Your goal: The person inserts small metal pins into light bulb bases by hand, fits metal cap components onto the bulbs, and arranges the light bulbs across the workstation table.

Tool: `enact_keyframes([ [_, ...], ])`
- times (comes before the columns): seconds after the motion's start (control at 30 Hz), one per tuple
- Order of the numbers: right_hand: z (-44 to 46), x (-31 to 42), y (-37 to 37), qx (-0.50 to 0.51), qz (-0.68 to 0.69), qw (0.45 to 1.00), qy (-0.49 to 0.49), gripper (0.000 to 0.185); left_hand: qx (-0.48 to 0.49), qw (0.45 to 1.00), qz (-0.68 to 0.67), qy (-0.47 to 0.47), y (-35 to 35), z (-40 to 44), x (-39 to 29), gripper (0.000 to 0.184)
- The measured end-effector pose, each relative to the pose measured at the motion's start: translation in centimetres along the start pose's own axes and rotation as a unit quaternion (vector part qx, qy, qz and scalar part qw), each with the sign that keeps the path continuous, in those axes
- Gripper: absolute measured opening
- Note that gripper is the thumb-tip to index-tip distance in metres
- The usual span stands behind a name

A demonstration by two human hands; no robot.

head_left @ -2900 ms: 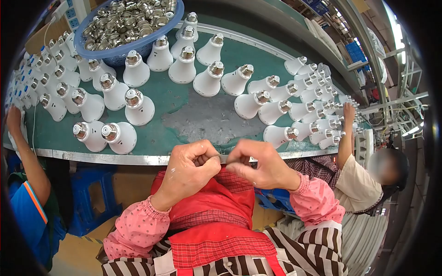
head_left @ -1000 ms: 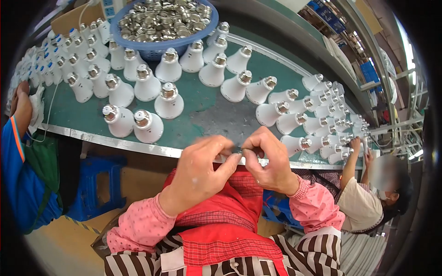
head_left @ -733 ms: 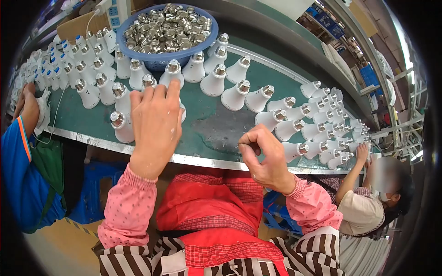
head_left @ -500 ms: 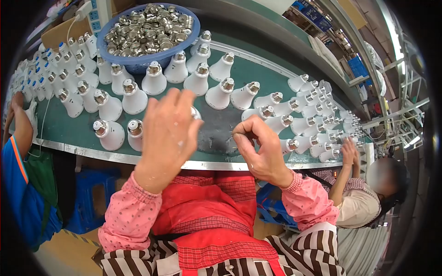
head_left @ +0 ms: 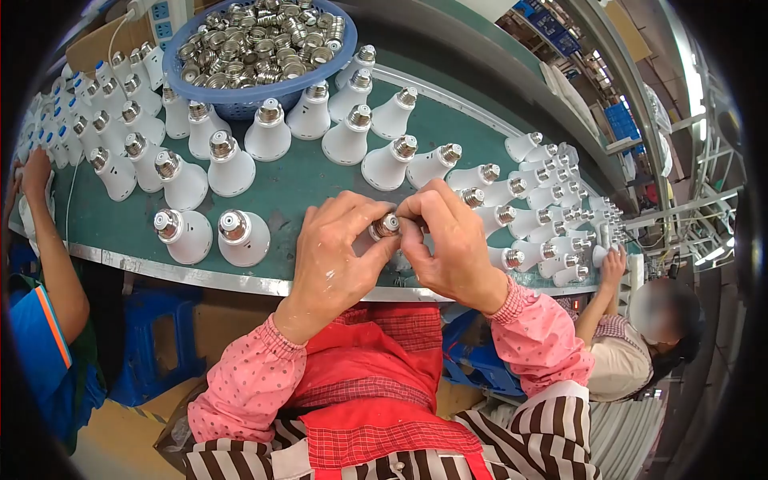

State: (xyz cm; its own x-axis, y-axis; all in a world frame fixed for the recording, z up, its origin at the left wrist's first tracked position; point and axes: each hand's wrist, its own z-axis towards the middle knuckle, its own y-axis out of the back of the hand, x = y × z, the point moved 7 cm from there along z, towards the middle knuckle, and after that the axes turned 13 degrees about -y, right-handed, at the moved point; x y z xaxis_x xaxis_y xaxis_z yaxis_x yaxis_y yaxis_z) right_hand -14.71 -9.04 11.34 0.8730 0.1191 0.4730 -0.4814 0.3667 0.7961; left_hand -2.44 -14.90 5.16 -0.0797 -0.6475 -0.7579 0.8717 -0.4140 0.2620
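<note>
In the head view, a white light bulb [head_left: 385, 226] with a silver screw cap stands between my two hands over the bench, mostly hidden by my fingers. My left hand [head_left: 340, 246] is closed around its left side, thumb and index finger near the cap. My right hand [head_left: 450, 244] is pinched, fingertips right beside the cap; what lies between them, if anything, is hidden. Two more bulbs [head_left: 245, 238] stand upright left of my left hand. Beyond my hands, further bulbs [head_left: 390, 164] stand with caps upward.
A blue basket [head_left: 240, 94] heaped with metal screw caps [head_left: 260, 44] sits at the back left. Many bulbs [head_left: 544, 216] crowd the bench's right side. A co-worker's arm [head_left: 52, 216] is at left, another co-worker's hand [head_left: 613, 266] at right. The metal bench edge [head_left: 264, 284] runs before me.
My left hand has moved right and down, bringing a bulb over the middle of the bench. My right hand has moved slightly up to meet it at the cap.
</note>
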Motion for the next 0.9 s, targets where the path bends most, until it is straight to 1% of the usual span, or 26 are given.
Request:
enact_keyframes([
  [0.13, 0.2, 0.9, -0.1, 0.02, -0.074, 0.996, 0.052, 0.024, 0.005, 1.0, 0.014, -0.007, 0.0, -0.1, 0.0, 0.03],
  [0.33, 1.4, 3.5, 0.2, 0.093, -0.175, 0.97, 0.142, 0.028, 0.017, 0.999, 0.03, -0.013, 0.2, 0.0, -0.3, 0.029],
  [0.53, 1.3, 4.4, -0.4, 0.106, -0.26, 0.946, 0.159, 0.028, 0.018, 0.997, 0.068, -0.021, 0.3, 0.1, -0.5, 0.028],
  [0.63, 1.2, 4.4, -0.3, 0.104, -0.265, 0.946, 0.157, 0.027, 0.019, 0.997, 0.07, -0.015, 0.2, 0.0, -0.3, 0.028],
  [0.73, 1.2, 4.3, -0.1, 0.088, -0.235, 0.957, 0.148, 0.025, 0.007, 0.998, 0.06, -0.026, 0.1, -0.2, -0.1, 0.029],
  [0.83, 1.4, 4.3, -0.2, 0.107, -0.263, 0.946, 0.157, 0.023, 0.014, 0.998, 0.062, -0.018, 0.1, -0.1, -0.2, 0.028],
  [0.9, 1.7, 4.6, -0.3, 0.123, -0.268, 0.937, 0.186, 0.023, 0.013, 0.997, 0.07, -0.022, 0.2, -0.1, -0.2, 0.028],
])
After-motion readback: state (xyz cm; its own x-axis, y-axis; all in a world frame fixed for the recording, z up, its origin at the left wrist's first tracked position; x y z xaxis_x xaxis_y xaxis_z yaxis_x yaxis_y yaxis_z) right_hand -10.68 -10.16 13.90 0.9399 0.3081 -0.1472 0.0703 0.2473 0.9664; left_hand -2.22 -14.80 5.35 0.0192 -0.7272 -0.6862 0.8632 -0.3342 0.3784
